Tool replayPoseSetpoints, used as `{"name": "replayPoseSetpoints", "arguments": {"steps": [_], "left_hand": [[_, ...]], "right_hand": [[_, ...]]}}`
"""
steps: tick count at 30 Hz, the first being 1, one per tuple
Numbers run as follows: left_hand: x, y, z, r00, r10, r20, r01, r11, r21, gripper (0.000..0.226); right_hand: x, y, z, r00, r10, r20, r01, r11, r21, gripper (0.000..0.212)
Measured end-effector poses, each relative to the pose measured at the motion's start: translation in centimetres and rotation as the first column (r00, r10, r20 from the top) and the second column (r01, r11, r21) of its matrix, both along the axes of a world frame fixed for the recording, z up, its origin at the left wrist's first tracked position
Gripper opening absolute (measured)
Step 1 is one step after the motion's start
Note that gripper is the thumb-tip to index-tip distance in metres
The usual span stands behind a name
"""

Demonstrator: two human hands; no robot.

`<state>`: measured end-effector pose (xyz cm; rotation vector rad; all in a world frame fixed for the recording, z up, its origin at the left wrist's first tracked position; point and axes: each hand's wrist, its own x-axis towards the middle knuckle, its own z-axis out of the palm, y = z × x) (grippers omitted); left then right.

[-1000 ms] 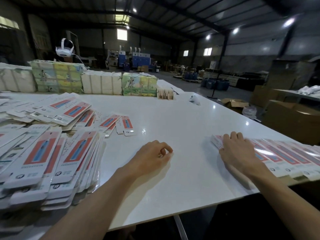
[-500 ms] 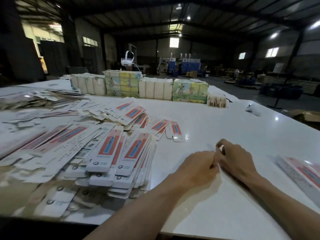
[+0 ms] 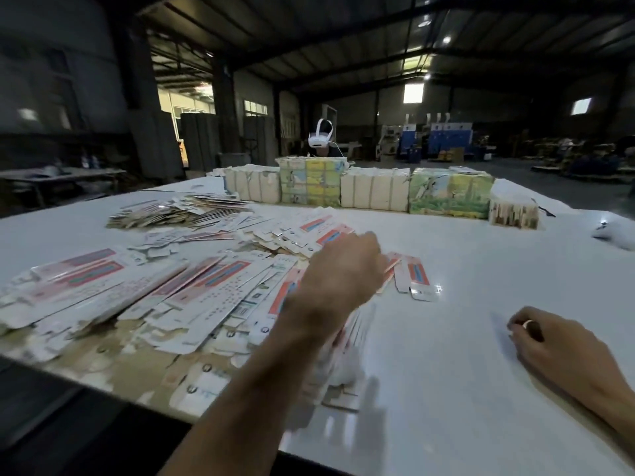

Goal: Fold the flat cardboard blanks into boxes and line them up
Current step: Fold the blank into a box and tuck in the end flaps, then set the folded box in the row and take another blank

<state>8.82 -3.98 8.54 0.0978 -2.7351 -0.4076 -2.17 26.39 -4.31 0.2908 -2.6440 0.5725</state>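
A big heap of flat cardboard blanks (image 3: 206,293), white with red and blue panels, covers the left half of the white table (image 3: 481,389). My left hand (image 3: 343,266) reaches out over the far right part of this heap. It is motion-blurred, and its fingertips are hidden behind the back of the hand. A couple of loose blanks (image 3: 415,276) lie just right of it. My right hand (image 3: 556,341) rests on the bare table at the right, fingers loosely curled, holding nothing.
A second heap of blanks (image 3: 178,211) lies further back on the left. Bundled packs (image 3: 371,190) and a small bundle (image 3: 513,211) line the far edge. A person wearing a white headset (image 3: 321,139) stands behind them. A white object (image 3: 615,233) lies at the right.
The view has swung left. My hands were together on the table; my left hand has now reached forward over the blanks and my right hand has stayed back at the right.
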Motion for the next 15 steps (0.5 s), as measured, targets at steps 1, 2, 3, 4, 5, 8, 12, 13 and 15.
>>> {"name": "replayPoseSetpoints", "arguments": {"steps": [1,2,3,4,5,8,12,13,15], "left_hand": [[0.3,-2.3,0.4,0.995,0.09,0.049,-0.089,0.996,-0.024,0.027],[0.7,-4.7,0.7,0.98,0.176,0.092,-0.172,0.984,-0.057,0.029],[1.0,-6.8,0.9,0.957,0.257,0.138,-0.246,0.965,-0.09,0.03],[1.4,-8.7,0.9,0.927,0.324,0.189,-0.307,0.945,-0.113,0.033],[1.7,-10.4,0.9,0.895,0.373,0.246,-0.352,0.928,-0.125,0.035],[2.9,-14.0,0.4,0.807,0.413,0.423,-0.397,0.909,-0.13,0.043],[3.4,-16.4,0.0,0.789,0.403,0.464,-0.393,0.911,-0.124,0.046],[3.3,-16.8,-0.1,0.804,0.398,0.441,-0.4,0.912,-0.093,0.044],[3.2,-17.5,-0.3,0.82,0.398,0.412,-0.418,0.907,-0.046,0.043]], "right_hand": [[0.0,0.0,0.0,1.0,0.01,0.009,-0.009,1.0,-0.013,0.017],[0.0,0.0,0.1,1.0,0.023,0.015,-0.022,1.0,-0.022,0.018],[0.0,0.0,0.1,0.999,0.035,0.017,-0.035,0.999,-0.025,0.018],[0.0,0.1,0.1,0.999,0.044,0.017,-0.044,0.999,-0.022,0.018],[0.0,0.1,0.0,0.999,0.05,0.016,-0.05,0.999,-0.014,0.018],[0.0,0.3,0.0,0.998,0.054,0.013,-0.054,0.999,-0.001,0.018],[0.1,0.2,-0.1,0.999,0.052,0.004,-0.052,0.999,-0.006,0.02],[0.2,0.2,-0.1,0.999,0.051,0.005,-0.051,0.999,-0.004,0.021],[0.4,0.1,0.1,0.999,0.052,0.003,-0.052,0.999,-0.004,0.02]]}}
